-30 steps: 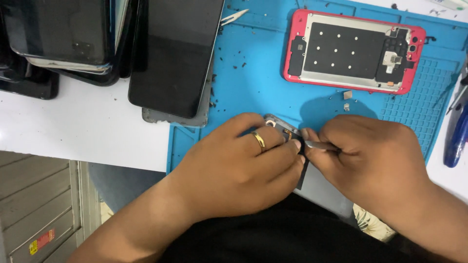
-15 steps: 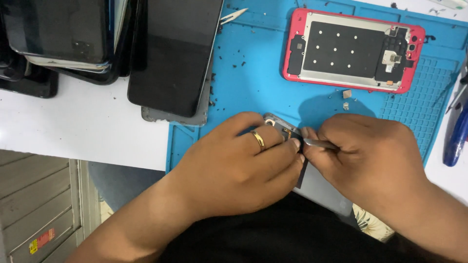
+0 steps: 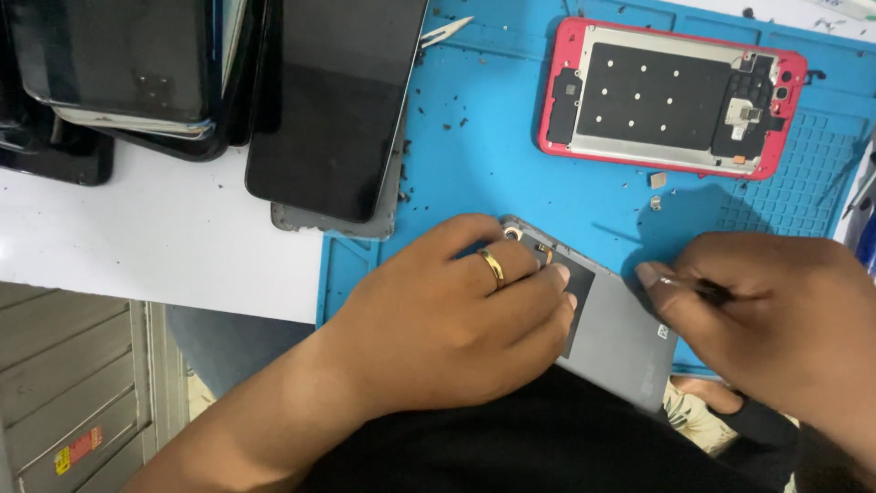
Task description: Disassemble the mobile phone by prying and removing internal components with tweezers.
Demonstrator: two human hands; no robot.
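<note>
Right hand (image 3: 776,319) pulls away, pinching thin tweezers (image 3: 698,288) (tips hidden); left hand (image 3: 456,319) presses flat, gripping nothing, on grey phone back (image 3: 620,342).

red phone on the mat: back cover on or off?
Off. The red phone lies on the blue mat with its metal plate and internal parts exposed.

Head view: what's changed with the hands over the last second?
The right hand, pinching a thin tool, has drawn rightward off the grey phone back, away from the left hand. The left hand still presses on the grey phone back. Red-framed phone and blue mat unchanged.
</note>
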